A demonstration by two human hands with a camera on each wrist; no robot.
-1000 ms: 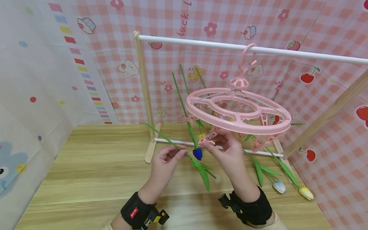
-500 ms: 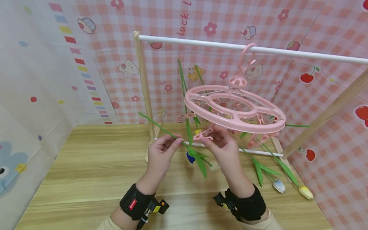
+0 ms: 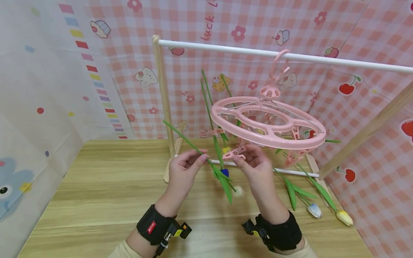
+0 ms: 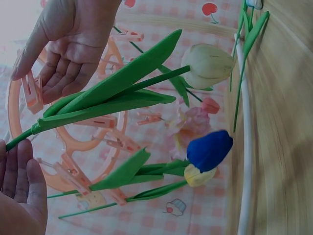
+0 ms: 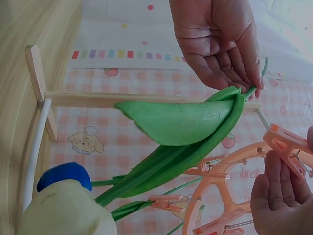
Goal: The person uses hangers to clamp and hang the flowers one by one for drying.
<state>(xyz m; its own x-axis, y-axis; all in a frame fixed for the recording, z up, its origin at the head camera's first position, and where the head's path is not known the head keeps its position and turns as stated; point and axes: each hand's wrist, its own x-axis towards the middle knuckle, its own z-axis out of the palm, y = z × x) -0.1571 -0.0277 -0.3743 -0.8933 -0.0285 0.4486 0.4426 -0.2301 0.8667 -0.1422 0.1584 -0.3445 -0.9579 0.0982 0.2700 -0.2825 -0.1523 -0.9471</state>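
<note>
My left hand point(image 3: 201, 157) pinches the green stem point(image 3: 184, 138) of a fake tulip whose cream bud point(image 3: 238, 191) hangs low over the table. The same cream bud point(image 4: 208, 66) shows large in the left wrist view, with long leaves point(image 4: 112, 93) running toward my fingers. My right hand point(image 3: 240, 156) pinches a pink clip point(image 3: 233, 152) that dangles from the round pink clip hanger point(image 3: 290, 141). Stem and clip are a few centimetres apart. In the right wrist view the left hand point(image 5: 244, 81) grips the stem above the clip point(image 5: 286, 147). A blue tulip point(image 3: 224, 172) hangs just behind.
The hanger hooks on the white bar point(image 3: 226, 50) of a wooden rack point(image 3: 162, 100). More tulips hang from its clips, among them a white-blue one point(image 3: 313, 210) and a yellow one point(image 3: 344, 217) near the wooden table point(image 3: 106, 190). Pink checked backdrop stands behind.
My left hand has lifted the stem up and to the right, closer to the clip. The cream bud rose with it, and the hanger swayed slightly.
</note>
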